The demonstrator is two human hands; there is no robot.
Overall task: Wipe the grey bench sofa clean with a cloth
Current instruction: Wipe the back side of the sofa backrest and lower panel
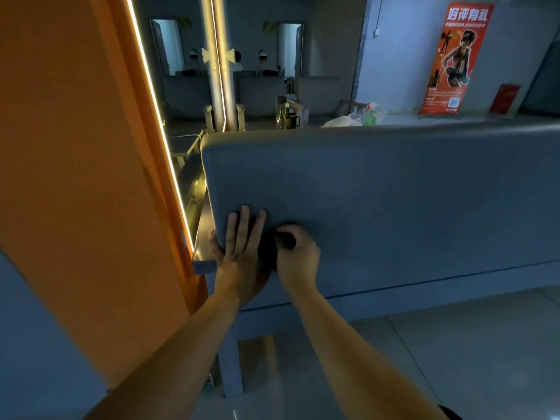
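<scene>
The grey bench sofa (378, 192) fills the middle and right of the head view, its padded panel facing me. My left hand (239, 247) lies flat on the panel's lower left corner, fingers straight and pointing up, thumb wrapped round the left edge. Just right of it, my right hand (298, 253) grips a small dark cloth (269, 253) bunched in its curled fingers and presses it on the grey surface. Most of the cloth is hidden between the two hands.
An orange pillar (75, 177) with a lit strip stands close on the left. Behind it, a mirror reflects seated people. A red poster (454, 56) leans on the ledge above the sofa, near plastic bags (354, 118). Pale floor tiles (469, 344) lie below right.
</scene>
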